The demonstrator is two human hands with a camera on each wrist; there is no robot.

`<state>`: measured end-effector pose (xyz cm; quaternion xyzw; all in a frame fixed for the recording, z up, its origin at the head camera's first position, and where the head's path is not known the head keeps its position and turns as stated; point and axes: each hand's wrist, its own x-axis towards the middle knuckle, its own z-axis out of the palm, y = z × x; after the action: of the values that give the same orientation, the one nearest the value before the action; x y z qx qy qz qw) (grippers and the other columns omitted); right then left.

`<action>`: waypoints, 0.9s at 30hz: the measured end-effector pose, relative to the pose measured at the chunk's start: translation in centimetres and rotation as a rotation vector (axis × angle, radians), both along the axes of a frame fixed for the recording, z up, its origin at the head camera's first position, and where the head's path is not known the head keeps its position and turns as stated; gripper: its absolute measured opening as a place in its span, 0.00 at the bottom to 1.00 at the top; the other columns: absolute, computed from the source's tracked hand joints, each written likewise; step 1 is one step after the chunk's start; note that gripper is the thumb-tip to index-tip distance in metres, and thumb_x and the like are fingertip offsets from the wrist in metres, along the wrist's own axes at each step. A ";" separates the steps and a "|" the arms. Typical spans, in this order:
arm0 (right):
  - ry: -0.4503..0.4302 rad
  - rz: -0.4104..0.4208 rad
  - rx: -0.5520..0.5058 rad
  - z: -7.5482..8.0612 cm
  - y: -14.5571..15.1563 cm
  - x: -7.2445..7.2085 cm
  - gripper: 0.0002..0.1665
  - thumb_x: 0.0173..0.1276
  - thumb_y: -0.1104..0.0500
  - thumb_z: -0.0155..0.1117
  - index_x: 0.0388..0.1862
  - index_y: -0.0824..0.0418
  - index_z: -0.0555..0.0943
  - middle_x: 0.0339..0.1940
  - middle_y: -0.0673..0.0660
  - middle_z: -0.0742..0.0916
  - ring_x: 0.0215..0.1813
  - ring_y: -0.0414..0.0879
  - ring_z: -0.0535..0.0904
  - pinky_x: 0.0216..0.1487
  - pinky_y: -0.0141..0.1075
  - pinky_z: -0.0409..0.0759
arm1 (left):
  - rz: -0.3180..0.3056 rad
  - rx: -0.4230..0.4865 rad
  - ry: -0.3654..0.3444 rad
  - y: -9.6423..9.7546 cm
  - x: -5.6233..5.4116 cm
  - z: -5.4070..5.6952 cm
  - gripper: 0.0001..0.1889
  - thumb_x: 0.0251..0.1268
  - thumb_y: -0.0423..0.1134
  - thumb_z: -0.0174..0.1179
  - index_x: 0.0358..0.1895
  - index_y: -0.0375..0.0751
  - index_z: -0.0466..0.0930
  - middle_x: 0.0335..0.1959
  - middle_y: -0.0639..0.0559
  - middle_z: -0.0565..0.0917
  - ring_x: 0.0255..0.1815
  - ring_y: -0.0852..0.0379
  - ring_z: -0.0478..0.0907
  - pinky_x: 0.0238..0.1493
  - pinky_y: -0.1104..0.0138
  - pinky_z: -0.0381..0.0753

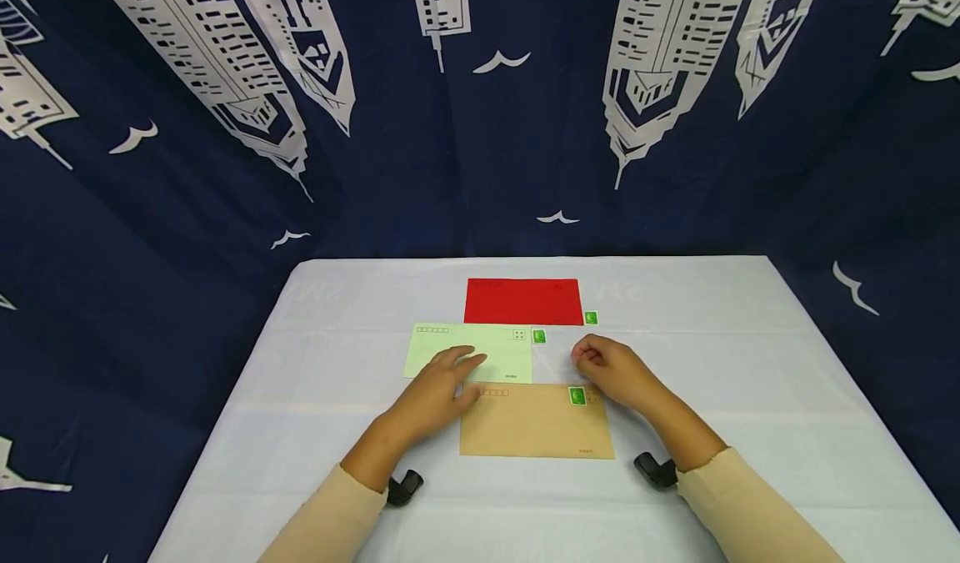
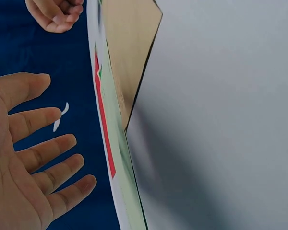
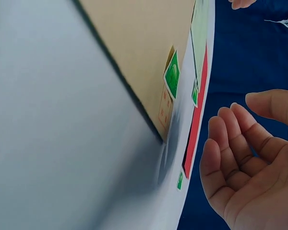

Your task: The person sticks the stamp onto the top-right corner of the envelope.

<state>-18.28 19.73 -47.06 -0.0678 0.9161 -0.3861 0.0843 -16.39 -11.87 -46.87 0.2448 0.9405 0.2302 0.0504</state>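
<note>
My left hand (image 1: pixel 442 392) hovers over the pale green envelope (image 1: pixel 498 363), fingers spread and holding nothing. At the upper right of the brown envelope (image 1: pixel 532 429), my right hand (image 1: pixel 618 371) is held up with loosely curled fingers. Its thumb stands apart from the fingers in the right wrist view, with nothing between them. A green stamp (image 1: pixel 577 396) sits on the brown envelope's upper right part; one edge of this stamp (image 3: pixel 172 75) looks lifted in the right wrist view. Another stamp (image 1: pixel 539 336) lies beside the pale green envelope's right edge.
A red envelope (image 1: pixel 522 302) lies at the back, with a small green stamp (image 1: pixel 591 318) by its lower right corner. All this rests on a white-covered table (image 1: pixel 690 296). Behind it hangs a dark blue cloth (image 1: pixel 465 179) with white buildings and birds.
</note>
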 end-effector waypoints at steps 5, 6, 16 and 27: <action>-0.002 -0.001 0.021 0.2 -0.4 -0.3 0.11 0.75 0.58 0.59 0.51 0.60 0.82 0.42 0.54 0.86 0.46 0.47 0.80 0.51 0.39 0.80 | 0.019 -0.007 -0.025 -0.4 -0.5 0.1 0.28 0.75 0.51 0.56 0.74 0.50 0.70 0.77 0.48 0.68 0.79 0.47 0.62 0.78 0.49 0.64; -0.005 -0.003 0.021 0.2 -0.4 -0.4 0.12 0.75 0.58 0.59 0.52 0.61 0.82 0.44 0.55 0.86 0.47 0.48 0.80 0.53 0.41 0.81 | 0.022 -0.009 -0.028 -0.5 -0.6 0.2 0.28 0.75 0.51 0.56 0.74 0.50 0.70 0.77 0.48 0.67 0.79 0.46 0.61 0.78 0.48 0.64; -0.033 0.017 0.037 0.1 -0.6 -1.0 0.21 0.77 0.55 0.59 0.65 0.60 0.79 0.57 0.58 0.86 0.60 0.54 0.81 0.66 0.53 0.78 | 0.035 -0.032 -0.034 -1.0 -1.5 -0.1 0.29 0.76 0.52 0.56 0.75 0.47 0.69 0.78 0.44 0.65 0.81 0.44 0.59 0.79 0.46 0.61; -0.091 0.026 0.056 -0.1 -0.9 -1.3 0.27 0.77 0.53 0.58 0.70 0.63 0.74 0.67 0.63 0.82 0.69 0.59 0.78 0.71 0.55 0.75 | 0.070 -0.043 -0.059 -1.6 -2.4 -1.0 0.29 0.75 0.51 0.57 0.75 0.48 0.69 0.79 0.44 0.65 0.81 0.42 0.59 0.78 0.44 0.62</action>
<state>-19.62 18.83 -47.13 -0.0595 0.9208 -0.3619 0.1325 -18.80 -13.52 -47.87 0.2036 0.9514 0.2188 0.0750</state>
